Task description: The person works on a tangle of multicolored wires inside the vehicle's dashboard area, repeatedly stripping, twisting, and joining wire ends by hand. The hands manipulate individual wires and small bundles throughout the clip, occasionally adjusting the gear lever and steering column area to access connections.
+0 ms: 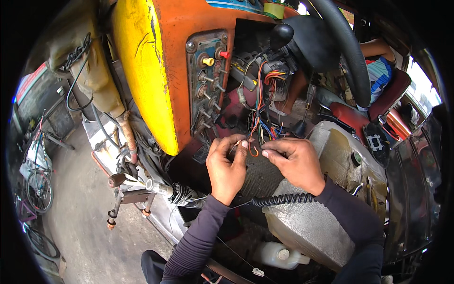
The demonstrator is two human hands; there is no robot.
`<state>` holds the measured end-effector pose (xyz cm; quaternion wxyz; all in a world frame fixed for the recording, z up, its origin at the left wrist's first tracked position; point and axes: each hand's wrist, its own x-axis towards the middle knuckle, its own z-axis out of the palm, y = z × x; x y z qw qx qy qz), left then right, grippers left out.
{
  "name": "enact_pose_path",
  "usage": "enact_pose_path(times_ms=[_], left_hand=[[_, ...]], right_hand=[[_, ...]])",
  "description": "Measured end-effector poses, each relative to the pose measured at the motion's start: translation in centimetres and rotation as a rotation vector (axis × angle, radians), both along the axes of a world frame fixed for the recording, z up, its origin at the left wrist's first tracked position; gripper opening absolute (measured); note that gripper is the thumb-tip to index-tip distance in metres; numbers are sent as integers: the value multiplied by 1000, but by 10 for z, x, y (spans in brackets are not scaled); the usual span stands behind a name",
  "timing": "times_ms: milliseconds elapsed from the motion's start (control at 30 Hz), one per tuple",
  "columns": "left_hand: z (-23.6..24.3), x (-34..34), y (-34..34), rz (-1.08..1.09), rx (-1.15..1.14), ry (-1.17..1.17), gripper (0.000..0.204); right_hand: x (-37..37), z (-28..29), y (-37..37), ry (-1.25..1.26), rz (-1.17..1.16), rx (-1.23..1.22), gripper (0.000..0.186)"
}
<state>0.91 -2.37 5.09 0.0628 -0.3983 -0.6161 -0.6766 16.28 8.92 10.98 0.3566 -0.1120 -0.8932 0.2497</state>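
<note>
A loose bundle of coloured wires (259, 110) hangs down below the steering wheel (352, 52). At its lower ends, my left hand (227, 168) is closed in a pinch, thumb against forefinger, on a thin wire end. Level with it, my right hand (299, 164) is also closed, thumb and forefinger together beside the wires; what lies between those fingertips is too small to make out. An orange wire (255, 151) loops down between the two hands. Blue and red wires (273, 131) stick out just above my right fingers.
Left of the wires stands an orange panel (177, 71) with a plate of toggle switches (206, 87). A silver-covered box (307, 222) and a coiled black cord (282, 200) lie below my right arm. A person's leg (295, 92) shows behind the wires. A white jug (279, 255) sits low.
</note>
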Motion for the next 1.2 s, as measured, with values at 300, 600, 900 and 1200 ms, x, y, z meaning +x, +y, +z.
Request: enact_pose_path(times_ms=[300,600,900,1200], left_hand=[[12,10,-20,-99,59,-123,18],[44,5,-3,-229,-89,-92,19],[67,-13,-8,-302,-100,103,25],[82,-11,-3,-393,-101,68,25]], right_hand=[[-1,2,2,183,141,-354,11],[-9,20,11,202,6,-88,19],[-10,33,17,153,105,-132,36],[-15,35,10,199,83,-297,31]])
